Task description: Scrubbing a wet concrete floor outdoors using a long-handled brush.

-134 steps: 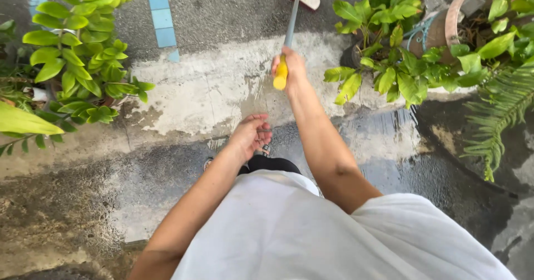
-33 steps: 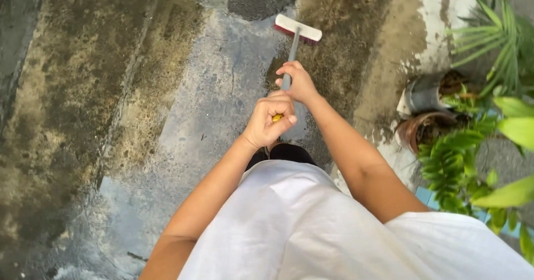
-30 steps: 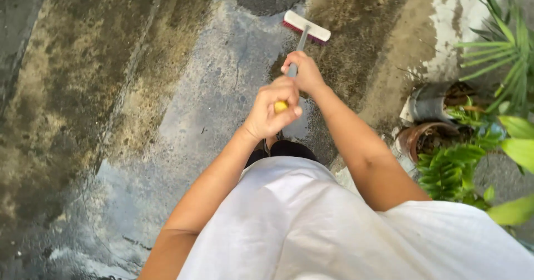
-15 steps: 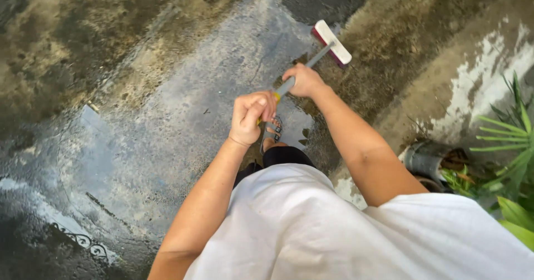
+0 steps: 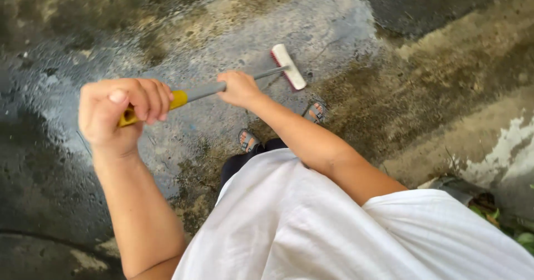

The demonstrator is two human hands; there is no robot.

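Long-handled scrub brush [image 5: 288, 67] in upper middle of frame: flat white rectangular head, red-pink bristles along its left edge, head down on the wet ground. Thin grey handle [image 5: 207, 90] runs from the head leftward and slightly down, ending in a yellow grip [image 5: 179, 97] at centre left.

Left hand [image 5: 119, 113] at left of frame, fist clamped around the yellow grip end, fingers curled over the top, thumbnail showing. Right hand [image 5: 239, 88] near centre, closed on the grey shaft partway along, just left of the head. Both arms bare.

Concrete ground [image 5: 345, 29] wet and glossy in upper middle, rough and pitted, mottled grey with brown-green grime patches at right and top left; dark wet area at lower left; pale flaky patch at right edge [image 5: 509, 152].

Two feet in strappy sandals [image 5: 315, 112] just below the brush head and right arm. White cloth shirt [image 5: 311, 230] fills the lower centre-right, soft folds. Dark trousers [image 5: 236, 166] show just above it. Bit of green leaves [image 5: 520, 236] at lower right edge.
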